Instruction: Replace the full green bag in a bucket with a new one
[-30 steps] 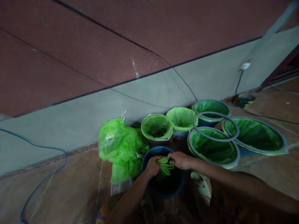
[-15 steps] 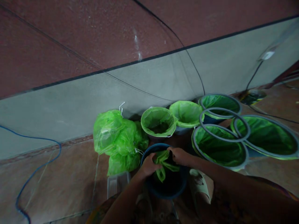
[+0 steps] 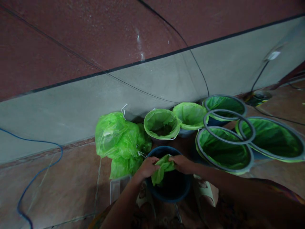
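A crumpled green plastic bag (image 3: pixel 162 169) hangs over the mouth of a blue bucket (image 3: pixel 170 201), which stands between my feet. My left hand (image 3: pixel 149 167) is closed on the bag's left side. On the other side, my right hand (image 3: pixel 182 163) grips it with the fingers pinched. The bag's lower end droops toward the bucket, whose inside is dark. Just beyond the bucket stands a bin with a green liner (image 3: pixel 162 119) folded over its rim.
Tied green bags (image 3: pixel 116 136) are piled at the left beside a clear plastic container (image 3: pixel 115 190). Several lined bins (image 3: pixel 225 152) stand to the right, with a loose grey ring (image 3: pixel 252 132) across them. A blue cable (image 3: pixel 60 152) lies on the tiles. A wall (image 3: pixel 78 105) runs behind.
The bag's loose strips have been gathered into a bunched, fuller piece between my hands. My left hand has shifted slightly; the right has moved a little lower.
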{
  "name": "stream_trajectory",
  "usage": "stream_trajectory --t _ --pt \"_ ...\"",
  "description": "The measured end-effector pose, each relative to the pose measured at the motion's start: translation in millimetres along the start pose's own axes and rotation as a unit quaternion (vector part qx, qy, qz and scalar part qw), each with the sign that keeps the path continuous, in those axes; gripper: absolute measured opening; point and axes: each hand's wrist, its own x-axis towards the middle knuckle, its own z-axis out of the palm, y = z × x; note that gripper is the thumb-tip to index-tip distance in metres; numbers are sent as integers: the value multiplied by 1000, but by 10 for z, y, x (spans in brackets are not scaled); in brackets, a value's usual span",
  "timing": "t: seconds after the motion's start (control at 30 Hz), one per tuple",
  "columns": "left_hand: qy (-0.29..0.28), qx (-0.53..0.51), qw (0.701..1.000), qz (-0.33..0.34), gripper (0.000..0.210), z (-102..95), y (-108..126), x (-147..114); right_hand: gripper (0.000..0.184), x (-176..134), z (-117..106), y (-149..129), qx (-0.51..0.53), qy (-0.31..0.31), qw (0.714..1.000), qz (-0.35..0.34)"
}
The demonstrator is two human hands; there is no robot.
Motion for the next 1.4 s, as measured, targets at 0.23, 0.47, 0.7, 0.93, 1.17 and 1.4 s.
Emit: stream_trajectory --t 0.23,0.47,0.7,0.93,1.17,1.4 --pt "92 283 952 -74 30 -196 13 -117 34 -102 -526 20 75 -223 972 -3" --pt "136 308 935 -109 34 -124 133 -51 59 -238 -398 -217 213 -409 881 108" --pt "165 300 938 -46 33 9 213 -15 53 39 -379 -196 109 81 989 57" --pt "142 296 944 -18 32 123 248 11 25 117 -75 -286 -58 28 996 67" --pt "113 308 937 -123 39 -48 80 -58 19 75 -642 -107 -24 -53 981 184" --pt "112 329 921 -173 42 -225 42 -119 20 -202 -975 -32 -117 -202 935 267"
